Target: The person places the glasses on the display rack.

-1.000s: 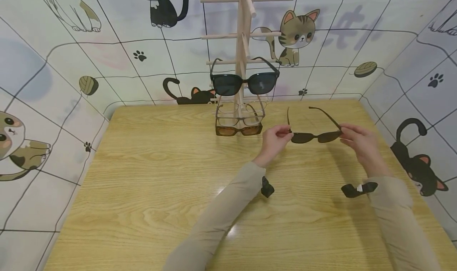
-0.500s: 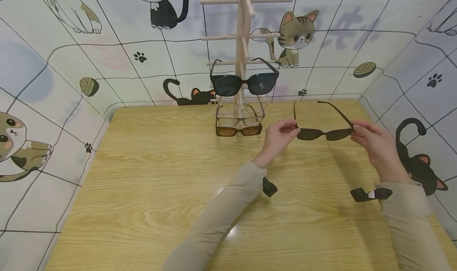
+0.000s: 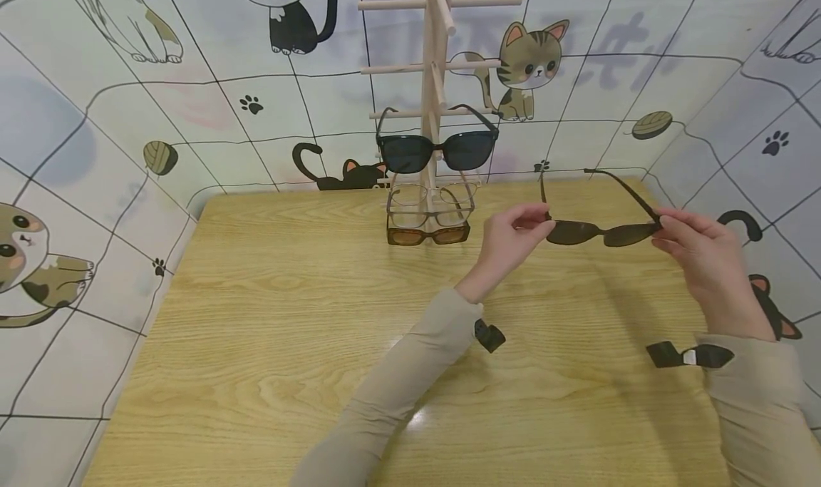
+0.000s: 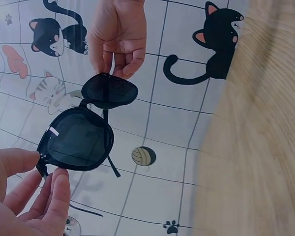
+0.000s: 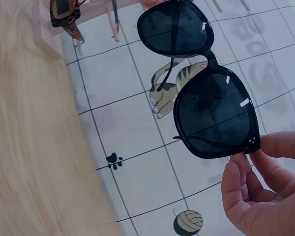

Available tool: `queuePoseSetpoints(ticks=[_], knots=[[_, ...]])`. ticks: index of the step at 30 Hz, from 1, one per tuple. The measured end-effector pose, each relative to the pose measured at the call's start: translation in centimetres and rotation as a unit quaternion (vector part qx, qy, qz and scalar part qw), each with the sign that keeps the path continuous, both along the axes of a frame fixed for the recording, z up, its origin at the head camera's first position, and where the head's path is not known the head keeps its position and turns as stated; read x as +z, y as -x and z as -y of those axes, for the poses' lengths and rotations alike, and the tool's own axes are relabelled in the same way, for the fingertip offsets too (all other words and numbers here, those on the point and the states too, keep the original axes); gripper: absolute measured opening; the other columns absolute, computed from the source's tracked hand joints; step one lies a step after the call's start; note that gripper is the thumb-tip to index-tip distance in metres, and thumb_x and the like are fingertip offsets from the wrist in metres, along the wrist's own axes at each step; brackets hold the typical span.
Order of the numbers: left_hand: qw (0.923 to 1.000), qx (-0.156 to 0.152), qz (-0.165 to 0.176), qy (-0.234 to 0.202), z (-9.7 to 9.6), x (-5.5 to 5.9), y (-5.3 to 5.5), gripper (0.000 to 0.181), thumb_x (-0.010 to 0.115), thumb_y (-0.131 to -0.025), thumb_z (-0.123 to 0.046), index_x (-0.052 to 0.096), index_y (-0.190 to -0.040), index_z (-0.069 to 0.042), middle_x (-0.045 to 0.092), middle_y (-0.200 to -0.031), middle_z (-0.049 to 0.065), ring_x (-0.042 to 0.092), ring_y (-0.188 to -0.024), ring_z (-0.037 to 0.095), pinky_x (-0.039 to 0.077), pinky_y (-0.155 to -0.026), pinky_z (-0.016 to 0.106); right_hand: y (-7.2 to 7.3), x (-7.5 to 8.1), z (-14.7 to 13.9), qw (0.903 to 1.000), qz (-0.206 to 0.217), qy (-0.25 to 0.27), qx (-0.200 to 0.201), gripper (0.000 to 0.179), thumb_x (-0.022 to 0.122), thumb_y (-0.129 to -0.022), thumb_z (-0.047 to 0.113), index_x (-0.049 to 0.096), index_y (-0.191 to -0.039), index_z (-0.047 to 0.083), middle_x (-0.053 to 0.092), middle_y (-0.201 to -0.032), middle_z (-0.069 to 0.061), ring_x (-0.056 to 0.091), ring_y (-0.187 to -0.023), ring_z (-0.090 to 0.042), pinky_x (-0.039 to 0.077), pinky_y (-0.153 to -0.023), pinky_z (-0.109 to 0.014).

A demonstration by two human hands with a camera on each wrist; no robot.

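Note:
Black sunglasses (image 3: 575, 232) with dark lenses are held up over the right part of the table, temples unfolded and pointing away from me. My left hand (image 3: 509, 243) pinches the frame's left corner between thumb and fingers. At the opposite corner, my right hand (image 3: 715, 259) pinches the hinge area. Both wrist views show the same sunglasses (image 4: 80, 139), thumb on the front and fingers behind the corner. To the left of them, a wooden display rack (image 3: 433, 52) carries another pair of black sunglasses (image 3: 409, 153), with several more pairs below it.
Lowest on the rack are brown tortoiseshell sunglasses (image 3: 410, 237), under clear-lens glasses (image 3: 410, 218). Bare pegs (image 3: 391, 4) stick out higher up. The wood-grain table (image 3: 269, 330) meets cat-print walls (image 3: 244, 137) at the back and sides.
Both hands have carried the sunglasses to the right and slightly upward, closer to me. The rack and the glasses on it have stayed put.

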State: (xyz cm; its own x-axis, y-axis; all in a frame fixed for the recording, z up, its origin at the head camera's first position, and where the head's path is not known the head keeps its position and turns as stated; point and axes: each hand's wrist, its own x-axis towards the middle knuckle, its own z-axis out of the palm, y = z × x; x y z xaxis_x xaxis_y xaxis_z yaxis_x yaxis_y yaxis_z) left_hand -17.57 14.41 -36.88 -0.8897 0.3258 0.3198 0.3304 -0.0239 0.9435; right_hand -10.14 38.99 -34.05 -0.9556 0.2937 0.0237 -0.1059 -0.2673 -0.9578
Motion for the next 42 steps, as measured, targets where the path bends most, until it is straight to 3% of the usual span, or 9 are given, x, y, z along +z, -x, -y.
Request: queuePoseSetpoints(ticks=[9,16,26,34,42], knots=[[0.9996,-0.002,-0.027,-0.006,0.1,2.3,-0.6,0.022,0.069,-0.085,-0.006,0.068,-0.106,-0.001,0.069,-0.093,0.010,0.060,-0.077,0.001,0.050,-0.072,0.012,-0.6,2.0,0.2,0.9992,-0.023,0.024,-0.022,0.015,0.064,-0.085,-0.004,0.071,-0.098,-0.005,0.066,-0.089,-0.006,0.065,-0.072,-0.015,0.056,-0.064,-0.021],[0.9990,-0.013,-0.034,-0.024,0.5,3.9,-1.0,0.023,0.069,-0.085,-0.004,0.067,-0.107,0.001,0.068,-0.094,0.011,0.061,-0.079,0.003,0.051,-0.073,0.013,-1.3,3.3,0.6,0.9988,-0.029,-0.013,-0.038,0.020,0.068,-0.084,0.004,0.069,-0.102,-0.004,0.064,-0.095,-0.005,0.065,-0.074,-0.013,0.054,-0.065,-0.018],[0.9970,-0.015,-0.066,-0.036,1.3,6.6,-1.7,0.022,0.069,-0.083,-0.002,0.067,-0.105,0.002,0.068,-0.092,0.011,0.061,-0.079,0.004,0.052,-0.073,0.014,-1.7,4.9,1.0,0.9952,-0.087,-0.026,-0.036,0.018,0.062,-0.087,-0.001,0.068,-0.103,-0.006,0.065,-0.090,-0.007,0.065,-0.075,-0.013,0.054,-0.067,-0.016],[0.9964,-0.021,-0.068,-0.045,2.3,8.6,-2.0,0.023,0.069,-0.083,-0.001,0.067,-0.106,0.003,0.068,-0.092,0.012,0.063,-0.080,0.009,0.051,-0.073,0.014,-1.3,6.2,1.4,0.9921,-0.104,-0.044,-0.054,0.019,0.065,-0.086,0.003,0.068,-0.103,-0.005,0.066,-0.090,-0.006,0.063,-0.076,-0.012,0.053,-0.066,-0.014],[0.9974,-0.011,-0.067,-0.023,3.5,10.3,-2.3,0.025,0.069,-0.084,-0.004,0.067,-0.109,0.000,0.068,-0.096,0.010,0.063,-0.084,0.008,0.051,-0.075,0.013,-0.5,7.5,2.1,0.9896,-0.130,-0.052,-0.033,0.020,0.064,-0.087,0.002,0.067,-0.104,-0.007,0.065,-0.092,-0.007,0.063,-0.078,-0.014,0.053,-0.067,-0.014]])
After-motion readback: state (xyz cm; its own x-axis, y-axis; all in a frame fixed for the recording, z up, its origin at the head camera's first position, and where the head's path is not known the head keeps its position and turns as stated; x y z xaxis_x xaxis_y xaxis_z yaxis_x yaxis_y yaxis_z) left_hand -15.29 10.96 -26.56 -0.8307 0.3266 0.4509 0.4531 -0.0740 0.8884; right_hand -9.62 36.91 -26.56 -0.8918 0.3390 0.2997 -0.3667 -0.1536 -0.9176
